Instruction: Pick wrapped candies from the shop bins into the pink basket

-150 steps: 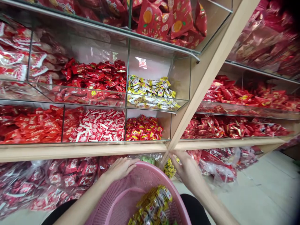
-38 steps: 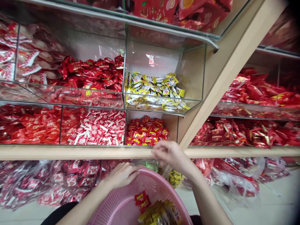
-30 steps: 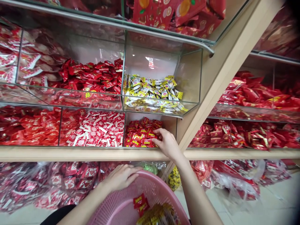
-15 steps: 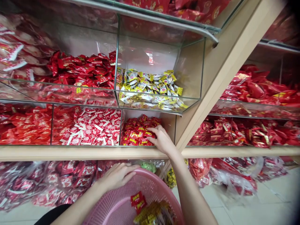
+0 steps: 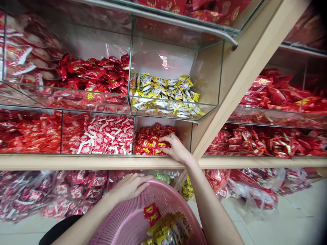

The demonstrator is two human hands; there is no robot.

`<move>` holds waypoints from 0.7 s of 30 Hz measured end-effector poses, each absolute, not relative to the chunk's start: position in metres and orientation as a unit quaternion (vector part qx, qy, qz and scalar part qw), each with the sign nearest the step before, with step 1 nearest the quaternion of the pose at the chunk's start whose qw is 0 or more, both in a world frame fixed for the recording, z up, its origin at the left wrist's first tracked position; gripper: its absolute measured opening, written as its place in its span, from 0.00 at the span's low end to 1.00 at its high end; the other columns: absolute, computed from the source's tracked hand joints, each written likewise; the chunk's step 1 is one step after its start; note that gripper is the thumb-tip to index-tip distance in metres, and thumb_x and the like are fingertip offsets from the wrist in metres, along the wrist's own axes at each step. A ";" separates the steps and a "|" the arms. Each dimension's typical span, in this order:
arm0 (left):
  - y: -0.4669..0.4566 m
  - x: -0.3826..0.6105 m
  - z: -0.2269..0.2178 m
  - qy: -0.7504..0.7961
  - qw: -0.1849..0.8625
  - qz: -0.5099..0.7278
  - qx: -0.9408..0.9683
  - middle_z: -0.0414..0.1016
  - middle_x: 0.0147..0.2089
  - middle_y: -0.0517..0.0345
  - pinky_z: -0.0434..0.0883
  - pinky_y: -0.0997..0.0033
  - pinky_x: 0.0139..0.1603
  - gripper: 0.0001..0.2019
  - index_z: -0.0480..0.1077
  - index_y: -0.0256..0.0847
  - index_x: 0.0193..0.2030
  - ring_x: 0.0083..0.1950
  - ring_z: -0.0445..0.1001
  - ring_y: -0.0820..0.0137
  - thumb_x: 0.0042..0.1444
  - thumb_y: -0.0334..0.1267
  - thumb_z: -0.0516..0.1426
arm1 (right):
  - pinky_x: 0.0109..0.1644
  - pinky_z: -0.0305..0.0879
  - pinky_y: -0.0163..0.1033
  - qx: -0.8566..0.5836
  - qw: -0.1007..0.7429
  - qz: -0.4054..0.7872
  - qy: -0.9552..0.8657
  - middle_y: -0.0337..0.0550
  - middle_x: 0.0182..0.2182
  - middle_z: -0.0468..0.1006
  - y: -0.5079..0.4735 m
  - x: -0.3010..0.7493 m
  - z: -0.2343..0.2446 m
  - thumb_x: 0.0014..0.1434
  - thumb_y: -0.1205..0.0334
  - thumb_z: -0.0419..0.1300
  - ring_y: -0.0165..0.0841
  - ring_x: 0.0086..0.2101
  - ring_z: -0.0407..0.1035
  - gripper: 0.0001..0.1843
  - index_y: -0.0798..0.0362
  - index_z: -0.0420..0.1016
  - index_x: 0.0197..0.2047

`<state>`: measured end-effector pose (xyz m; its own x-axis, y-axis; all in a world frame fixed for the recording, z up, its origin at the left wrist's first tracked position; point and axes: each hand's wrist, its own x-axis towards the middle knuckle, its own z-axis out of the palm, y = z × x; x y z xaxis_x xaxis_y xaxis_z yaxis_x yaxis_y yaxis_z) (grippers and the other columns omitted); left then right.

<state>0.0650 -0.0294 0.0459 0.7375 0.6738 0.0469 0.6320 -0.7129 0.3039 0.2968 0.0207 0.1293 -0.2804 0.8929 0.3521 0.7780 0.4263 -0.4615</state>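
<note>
My left hand (image 5: 133,186) grips the rim of a pink plastic basket (image 5: 176,195), its thumb inside and its fingers lying over the edge. Inside the basket are two red-wrapped candies (image 5: 152,213) with yellow lettering and a heap of yellow-and-clear wrapped sweets (image 5: 168,231). Up in a lower shelf compartment, my right hand (image 5: 173,148) touches a pile of small red-wrapped candies (image 5: 146,143). Its thumb and forefinger are apart, with the pile showing between them. The remaining fingers are partly hidden behind the hand.
Beside that pile lie red-and-white packets (image 5: 109,134). Yellow-and-white wrapped sweets (image 5: 163,92) fill the clear bin above. A slanting wooden upright (image 5: 245,78) stands right of my hand, and a wooden ledge (image 5: 89,162) runs below. Bagged sweets (image 5: 79,190) lie underneath.
The view has shifted slightly. My right thumb and forefinger have moved a little over the red-wrapped candies. My left hand stays on the basket rim.
</note>
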 end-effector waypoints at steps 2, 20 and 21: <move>-0.029 0.066 0.046 0.350 0.133 0.079 0.924 0.74 0.47 0.58 0.68 0.69 0.43 0.19 0.58 0.55 0.60 0.44 0.74 0.66 0.64 0.44 0.42 | 0.47 0.57 0.38 -0.527 0.278 0.101 -0.797 0.42 0.35 0.65 0.022 0.296 0.130 0.51 0.64 0.63 0.33 0.40 0.62 0.16 0.51 0.74 0.45; -0.031 0.067 0.050 0.356 0.131 0.069 0.923 0.75 0.42 0.56 0.68 0.70 0.38 0.18 0.67 0.49 0.53 0.39 0.75 0.65 0.63 0.44 0.42 | 0.41 0.62 0.35 -0.399 0.291 0.296 -0.818 0.40 0.37 0.71 -0.066 0.275 0.131 0.54 0.57 0.61 0.30 0.36 0.66 0.11 0.50 0.74 0.40; -0.032 0.068 0.051 0.357 0.129 0.069 0.923 0.75 0.41 0.56 0.68 0.71 0.38 0.17 0.67 0.50 0.53 0.39 0.75 0.66 0.63 0.44 0.43 | 0.40 0.62 0.34 -0.400 0.228 0.321 -0.828 0.39 0.36 0.72 -0.070 0.270 0.122 0.52 0.58 0.62 0.30 0.36 0.66 0.10 0.50 0.75 0.39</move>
